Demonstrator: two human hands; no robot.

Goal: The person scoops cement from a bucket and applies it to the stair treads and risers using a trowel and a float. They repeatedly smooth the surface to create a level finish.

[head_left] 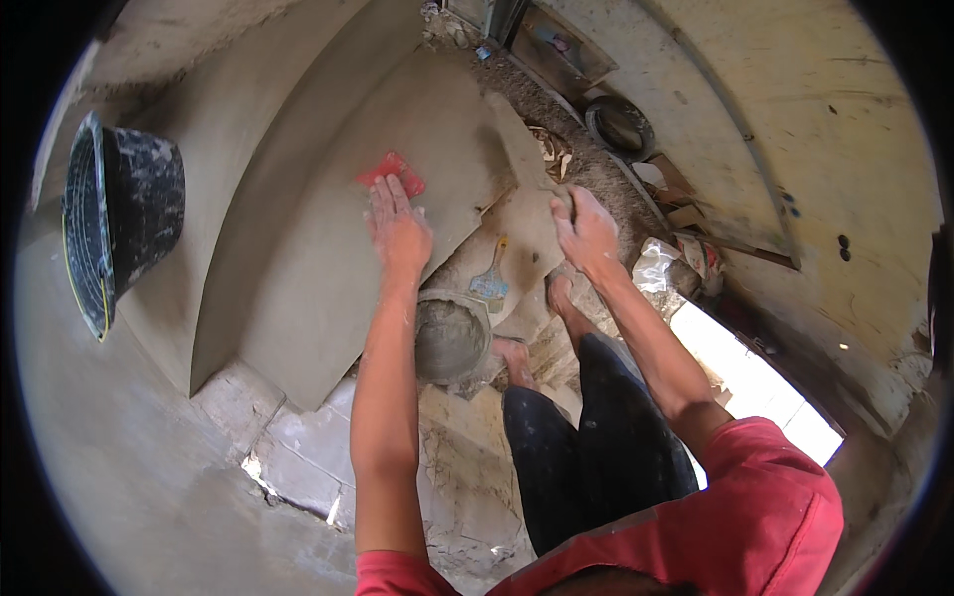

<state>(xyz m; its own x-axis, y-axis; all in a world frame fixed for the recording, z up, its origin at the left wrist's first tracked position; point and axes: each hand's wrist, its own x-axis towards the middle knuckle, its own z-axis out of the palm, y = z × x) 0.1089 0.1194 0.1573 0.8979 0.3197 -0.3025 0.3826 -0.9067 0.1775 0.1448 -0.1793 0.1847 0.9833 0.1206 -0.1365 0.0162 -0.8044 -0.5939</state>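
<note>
My left hand (399,230) presses a red float (392,173) flat on the wet plastered step (328,268), fingers extended. Right hand (586,233) rests open on step edge. Mortar bucket (450,338) below, putty knife (490,281) beside.

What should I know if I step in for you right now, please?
Left hand: flat on a red float, pressing it to the freshly plastered step face.
Right hand: resting on the step edge, holding nothing that I can see.
Bucket of mortar by the feet; blue-bladed scraper just above it; black tub at far left.
Plaster looks mostly smooth; the lower bricks remain bare.
</note>
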